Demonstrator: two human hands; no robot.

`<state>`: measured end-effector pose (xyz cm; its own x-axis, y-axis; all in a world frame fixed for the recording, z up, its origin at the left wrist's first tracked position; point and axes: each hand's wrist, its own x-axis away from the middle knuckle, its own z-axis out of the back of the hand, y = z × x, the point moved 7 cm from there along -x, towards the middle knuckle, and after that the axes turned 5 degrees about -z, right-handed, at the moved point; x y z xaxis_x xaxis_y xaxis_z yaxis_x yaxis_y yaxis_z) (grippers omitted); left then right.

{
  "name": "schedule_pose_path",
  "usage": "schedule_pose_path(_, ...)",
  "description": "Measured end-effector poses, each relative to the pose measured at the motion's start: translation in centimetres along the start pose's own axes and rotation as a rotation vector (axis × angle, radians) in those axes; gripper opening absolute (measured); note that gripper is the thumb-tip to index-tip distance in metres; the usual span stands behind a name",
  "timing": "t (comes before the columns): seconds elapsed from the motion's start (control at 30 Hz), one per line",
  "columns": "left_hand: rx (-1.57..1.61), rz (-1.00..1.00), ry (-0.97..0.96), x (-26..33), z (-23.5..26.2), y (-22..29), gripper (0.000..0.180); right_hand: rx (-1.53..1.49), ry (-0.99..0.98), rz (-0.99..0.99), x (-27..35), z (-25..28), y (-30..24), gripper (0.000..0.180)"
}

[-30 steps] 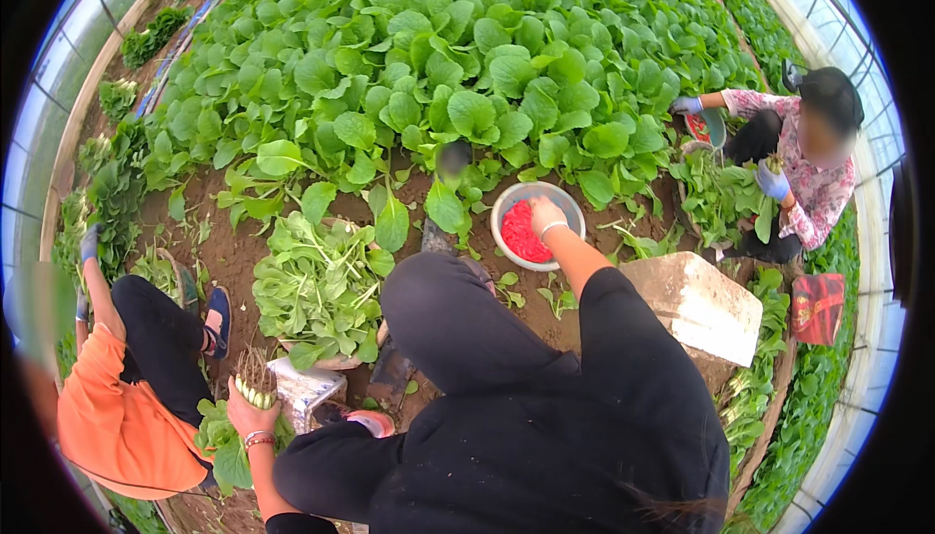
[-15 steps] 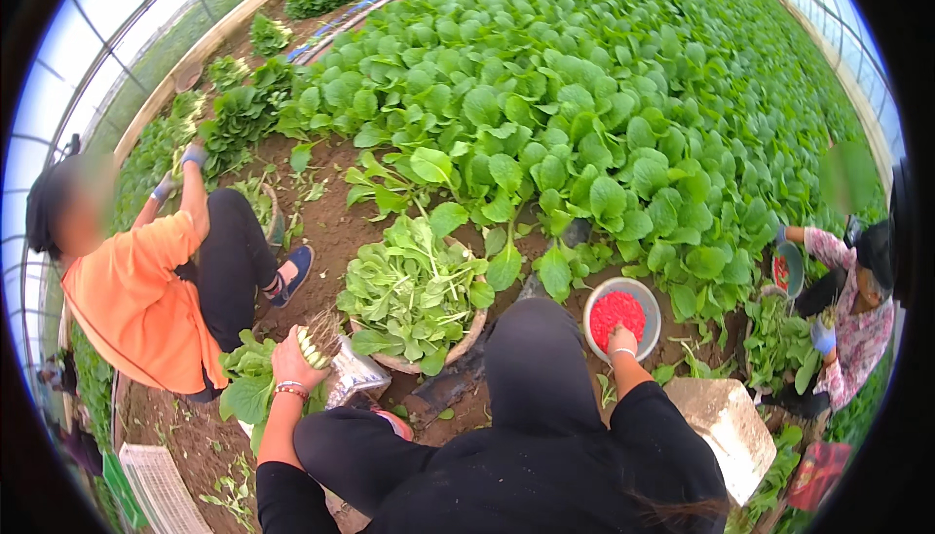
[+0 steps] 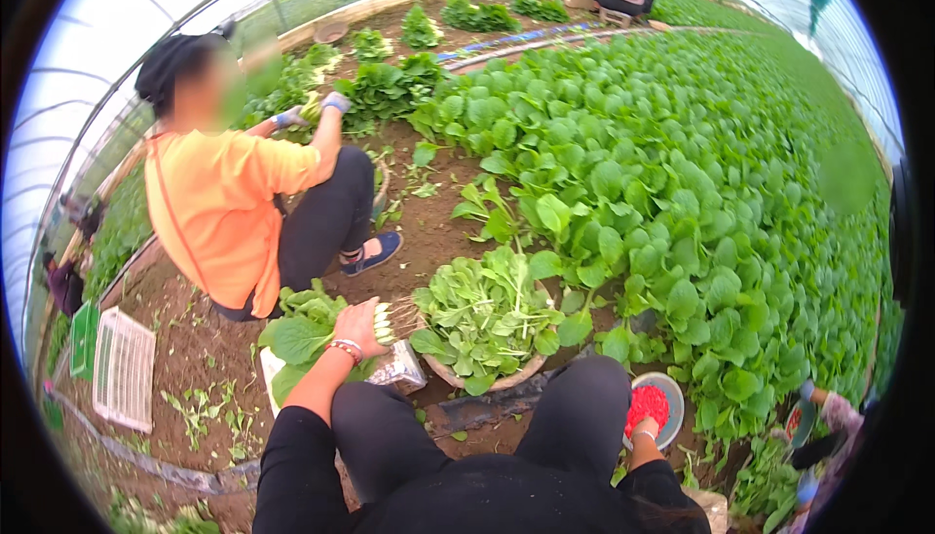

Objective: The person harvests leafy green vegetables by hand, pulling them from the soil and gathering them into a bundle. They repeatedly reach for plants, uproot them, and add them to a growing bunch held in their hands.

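Note:
My left hand [image 3: 358, 326] is closed round a bunch of leafy greens [image 3: 302, 334], the large leaves pointing left and the pale stems and stringy roots pointing right. Beneath the bunch is a silvery box-shaped thing [image 3: 400, 368], partly covered. My right hand [image 3: 646, 428] reaches into a grey bucket [image 3: 674, 390] of small bright red pieces [image 3: 647, 403], too fine to make out. Its fingertips are hidden among them. Between my hands, beyond my knees, a round basket [image 3: 506, 381] is heaped with loose greens [image 3: 487, 315].
A co-worker in an orange top [image 3: 219, 212] crouches at the left, holding greens. Another person's sleeve [image 3: 840, 417] shows at the lower right. Dense green plants [image 3: 662, 164] fill the far right. A white crate [image 3: 125, 368] stands at the left; tied-looking bunches [image 3: 477, 14] lie farther back.
My view has swung left, so the bucket, basket and co-worker appear farther right. My left hand keeps its grip on the greens; my right hand is still in the bucket.

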<state>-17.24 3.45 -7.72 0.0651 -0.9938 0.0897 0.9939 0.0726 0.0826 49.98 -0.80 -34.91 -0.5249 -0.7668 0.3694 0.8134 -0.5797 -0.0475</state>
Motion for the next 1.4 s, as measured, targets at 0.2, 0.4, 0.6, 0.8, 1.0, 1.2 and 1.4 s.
schedule_pose_path(0.2, 0.055, -0.078, 0.042, -1.2, -0.2, 0.0, 0.089, -0.500, 0.073, -0.157, -1.1, 4.3, 1.8, 0.019)
schedule_pose_path(0.4, 0.117, -0.026, 0.053, -0.5, -2.7, -1.8, 0.093, -0.742, 0.102, 0.134, -4.7, 15.7, -11.1, 0.019)
schedule_pose_path(0.6, 0.139, -0.068, 0.040, -2.9, -3.8, -0.5, 0.095, -0.891, -0.332, 0.587, -9.8, 21.6, -33.9, 0.024)
schedule_pose_path(0.8, 0.163, -0.001, 0.143, -3.6, -6.3, -1.8, 0.080, -0.273, -0.376, 1.308, 11.6, 16.6, -58.6, 0.021)
schedule_pose_path(1.0, 0.152, -0.024, 0.217, -2.8, -4.7, -1.3, 0.064, -0.393, -0.771, 1.116, 22.0, 6.3, -65.6, 0.026)
schedule_pose_path(1.2, 0.105, 0.037, 0.464, -3.3, -5.4, -1.9, 0.027, -0.572, -0.991, 0.950, 25.1, 4.4, -64.9, 0.024)
schedule_pose_path(1.4, 0.054, 0.011, 0.495, -2.9, -5.3, -1.6, 0.023, -0.621, -0.977, 1.042, 26.9, 7.2, -63.7, 0.021)
